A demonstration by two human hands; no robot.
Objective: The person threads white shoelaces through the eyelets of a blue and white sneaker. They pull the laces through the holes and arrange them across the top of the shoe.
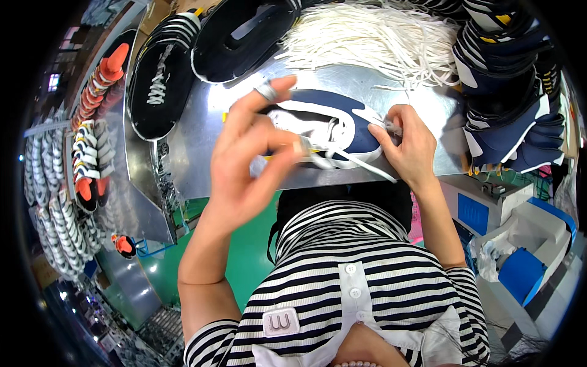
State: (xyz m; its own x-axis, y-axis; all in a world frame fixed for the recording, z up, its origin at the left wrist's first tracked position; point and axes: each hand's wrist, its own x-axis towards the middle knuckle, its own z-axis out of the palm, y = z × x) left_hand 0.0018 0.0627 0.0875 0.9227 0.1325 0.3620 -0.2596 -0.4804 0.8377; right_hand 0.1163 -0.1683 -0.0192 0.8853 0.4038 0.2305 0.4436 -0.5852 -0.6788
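Far left, beyond the metal table (pixel 202 131), racks of finished shoes (pixel 58 202) with orange inserts curve along the edge of view. On the table's left edge lies a black shoe upper (pixel 160 73) already threaded with a white lace, and a second black upper (pixel 244 37) sits at the back edge beside it. Left hand (pixel 247 156) is raised over the table's front edge, ring on the forefinger, thumb and middle finger pinching the tip of a white lace (pixel 351 160) while the forefinger stands free. Just right of it, near the front edge at centre, lies a navy and white shoe upper (pixel 324 125), flat, with that lace running through its eyelets. Right hand (pixel 406 147) rests on the upper's right end, fingertips pressed together on the lace's other end. Behind, a heap of loose white laces (pixel 367 40) covers the back edge. A stack of navy uppers (pixel 507 92) fills the right edge.
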